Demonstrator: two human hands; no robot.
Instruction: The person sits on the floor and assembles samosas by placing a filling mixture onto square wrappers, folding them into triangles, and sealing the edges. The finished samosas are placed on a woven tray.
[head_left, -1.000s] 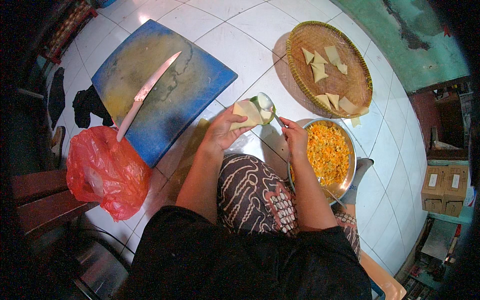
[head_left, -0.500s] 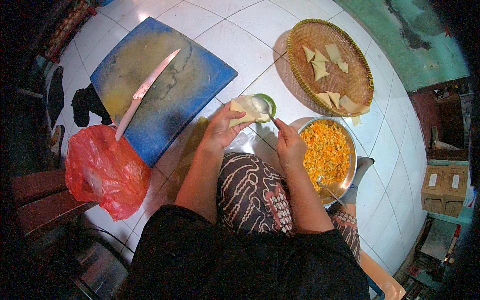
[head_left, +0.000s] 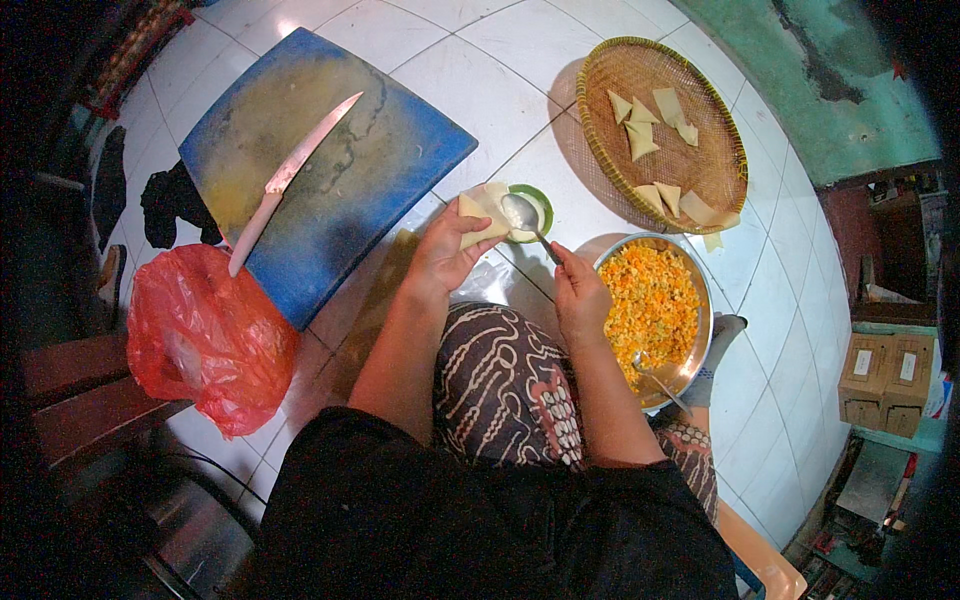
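Note:
My left hand (head_left: 442,255) holds a pale folded pastry wrapper (head_left: 481,212) just above the floor. My right hand (head_left: 578,290) grips a metal spoon (head_left: 527,220), whose bowl rests over a small green dish (head_left: 536,208) right beside the wrapper. To the right of that hand stands a metal bowl (head_left: 695,370) of chopped orange and yellow filling (head_left: 651,305), with a second spoon (head_left: 660,382) lying in it. Beyond it lies a round woven tray (head_left: 608,140) carrying several folded pastry pieces (head_left: 650,125).
A blue cutting board (head_left: 380,170) with a pink-handled knife (head_left: 283,182) lies on the white tiled floor at upper left. A red plastic bag (head_left: 205,340) sits at left beside a wooden step. Cardboard boxes (head_left: 885,375) stand at right. My patterned knee (head_left: 500,390) is below my hands.
My right hand has taken the spoon over the green dish. The wrapper in my left hand has dropped a little toward the dish.

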